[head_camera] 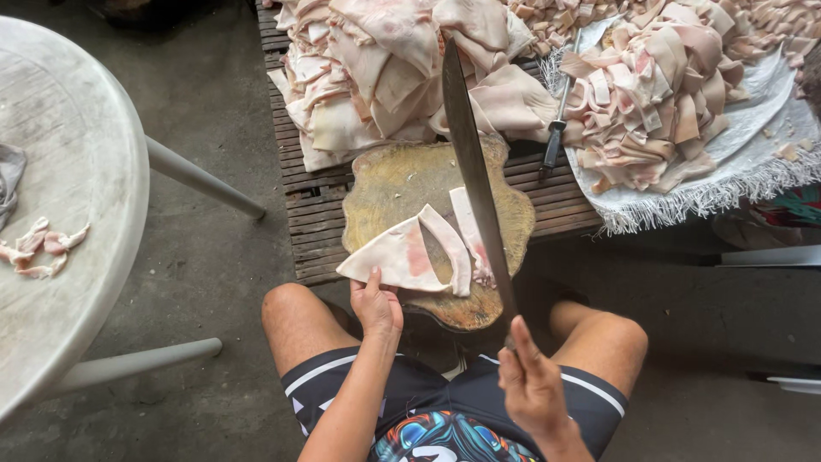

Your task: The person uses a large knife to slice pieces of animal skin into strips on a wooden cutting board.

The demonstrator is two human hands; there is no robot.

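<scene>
A large flat piece of pale pork skin is pinned at its near edge by the left hand, whose fingers are pressed down on it with the thumb raised, so that it lies steady on the round wooden chopping block. A long knife is gripped in the right hand, the fingers curled shut around its handle; the blade is held raised and angled forward over the block, just right of the skin. Cut strips lie beside the big piece, under the blade, kept clear of the holding hand. The block rests on a low slatted table, within reach between the knees. Behind it, uncut pieces are heaped in a pile, and cut strips are gathered on a white cloth. A sharpening steel lies between them. Scraps lie on a white plastic table at left.
</scene>
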